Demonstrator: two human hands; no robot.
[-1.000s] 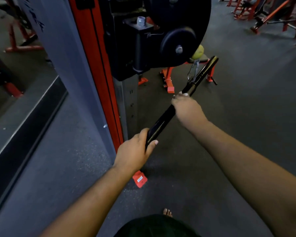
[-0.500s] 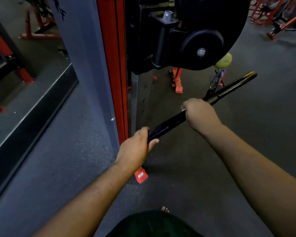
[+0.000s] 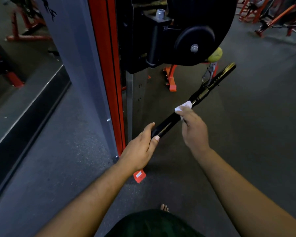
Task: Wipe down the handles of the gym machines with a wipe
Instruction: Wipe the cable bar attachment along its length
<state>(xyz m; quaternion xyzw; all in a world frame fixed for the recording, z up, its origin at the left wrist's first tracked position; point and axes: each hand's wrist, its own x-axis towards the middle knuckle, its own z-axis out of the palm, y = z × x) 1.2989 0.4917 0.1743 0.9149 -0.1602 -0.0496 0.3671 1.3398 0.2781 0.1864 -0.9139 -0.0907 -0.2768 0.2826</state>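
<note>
Long black metal cable-machine handle bar (image 3: 178, 117) runs diagonally from centre of frame up to the right, its far end near a yellow-green ball (image 3: 215, 54) under the large black round pulley wheel (image 3: 195, 38). Left hand (image 3: 140, 147), centre frame, forearm coming in from lower left, grips the bar's near end: fingers curled under, thumb laid on top, closed around the bar. Right hand (image 3: 194, 130), forearm entering from lower right, is raised beside the bar's middle, back of hand to camera, wrist bent slightly inward. Its fingertips pinch a small crumpled white wipe (image 3: 184, 106) against the bar; remaining fingers loosely curled, not wrapped around the bar. Wipe sits on the bar just below its jointed collar. A silver clip (image 3: 208, 74) hooks to the bar higher up. Red-and-grey upright machine frame (image 3: 106, 65) stands left of the hands. Dark speckled rubber floor (image 3: 246, 117) below.
</note>
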